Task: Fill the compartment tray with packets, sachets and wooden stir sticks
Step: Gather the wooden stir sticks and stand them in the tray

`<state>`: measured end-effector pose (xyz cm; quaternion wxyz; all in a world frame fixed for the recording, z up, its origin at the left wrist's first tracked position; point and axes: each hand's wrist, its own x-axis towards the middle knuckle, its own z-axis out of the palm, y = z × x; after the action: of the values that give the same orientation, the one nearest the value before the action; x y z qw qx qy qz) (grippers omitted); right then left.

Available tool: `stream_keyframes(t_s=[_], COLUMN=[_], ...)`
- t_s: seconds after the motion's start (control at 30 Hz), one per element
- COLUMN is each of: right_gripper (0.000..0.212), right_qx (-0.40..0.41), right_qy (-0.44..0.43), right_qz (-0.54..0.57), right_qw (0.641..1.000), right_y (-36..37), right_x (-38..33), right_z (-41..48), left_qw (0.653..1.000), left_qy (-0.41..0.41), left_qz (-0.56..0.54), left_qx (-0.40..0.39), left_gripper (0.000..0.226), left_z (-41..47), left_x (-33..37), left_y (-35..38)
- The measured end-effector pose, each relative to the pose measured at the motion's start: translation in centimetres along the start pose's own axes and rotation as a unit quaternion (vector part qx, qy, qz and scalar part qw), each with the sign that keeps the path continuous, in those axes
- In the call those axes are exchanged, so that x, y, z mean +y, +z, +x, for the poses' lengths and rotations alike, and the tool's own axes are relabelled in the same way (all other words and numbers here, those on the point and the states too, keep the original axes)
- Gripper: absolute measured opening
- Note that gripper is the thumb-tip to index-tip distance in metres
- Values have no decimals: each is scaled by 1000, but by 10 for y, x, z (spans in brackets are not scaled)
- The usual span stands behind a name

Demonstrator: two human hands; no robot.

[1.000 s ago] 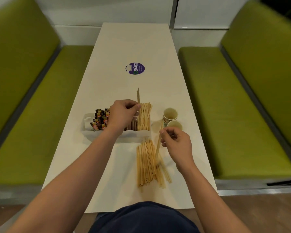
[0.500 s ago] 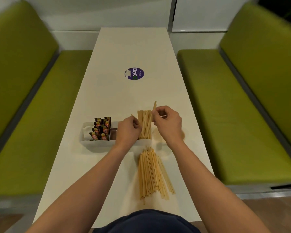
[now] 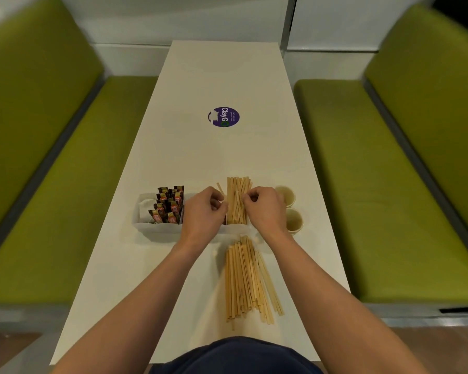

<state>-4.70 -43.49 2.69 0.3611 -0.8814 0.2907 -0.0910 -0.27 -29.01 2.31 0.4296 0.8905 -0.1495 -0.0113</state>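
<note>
A white compartment tray (image 3: 157,230) lies across the table. Its left section holds a white packet (image 3: 146,209), and the section beside it holds several brown and orange sachets (image 3: 169,206) standing upright. Wooden stir sticks (image 3: 237,202) stand in the right section. My left hand (image 3: 201,213) is at the left side of that bundle, fingers curled, pinching one stick whose tip pokes out above the fingers. My right hand (image 3: 265,209) pinches the bundle's right edge. A loose pile of stir sticks (image 3: 247,282) lies on the table in front of the tray.
Two small paper cups (image 3: 285,196) (image 3: 294,222) stand just right of the tray, close to my right hand. A round purple sticker (image 3: 223,117) marks the table's middle. Green benches (image 3: 368,168) run along both sides of the narrow white table (image 3: 222,76).
My right hand carried a stick from the loose pile to the tray's right section and lowered it among the standing sticks. My left hand shifted right against the bundle.
</note>
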Motion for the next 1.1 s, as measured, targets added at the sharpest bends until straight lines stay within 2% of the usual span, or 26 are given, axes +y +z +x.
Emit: stream_keyframes(t_s=[0.27,0.37,0.47,0.63,0.7,0.87,1.1], right_gripper=[18,13,13,39,43,35,19], right_qx=[18,1,-27,-97,-107,-112,-103], right_qy=[-23,-32,-20,26,31,35,77], right_qz=[41,63,26,-85,-112,-144,-105], right_qw=[999,997,999,991,987,983,986], right_y=[-15,-20,-16,-3,1,10,17], right_x=[10,21,40,64,67,61,60], right_z=[-33,-56,-76,-101,-106,-109,-108], left_qw=[1000,999,995,982,977,971,967], left_qy=[-9,-24,-54,-118,-129,-133,-186], left_qz=[-14,4,32,80,102,138,92], left_qx=[-15,-46,-82,-124,-137,-145,-145], left_gripper=[5,6,11,25,31,39,17], left_z=[-39,-57,-74,-98,-105,-110,-107], left_x=[-1,-12,-26,-30,-28,-21,-20], left_y=[-10,-8,-1,13,18,26,24])
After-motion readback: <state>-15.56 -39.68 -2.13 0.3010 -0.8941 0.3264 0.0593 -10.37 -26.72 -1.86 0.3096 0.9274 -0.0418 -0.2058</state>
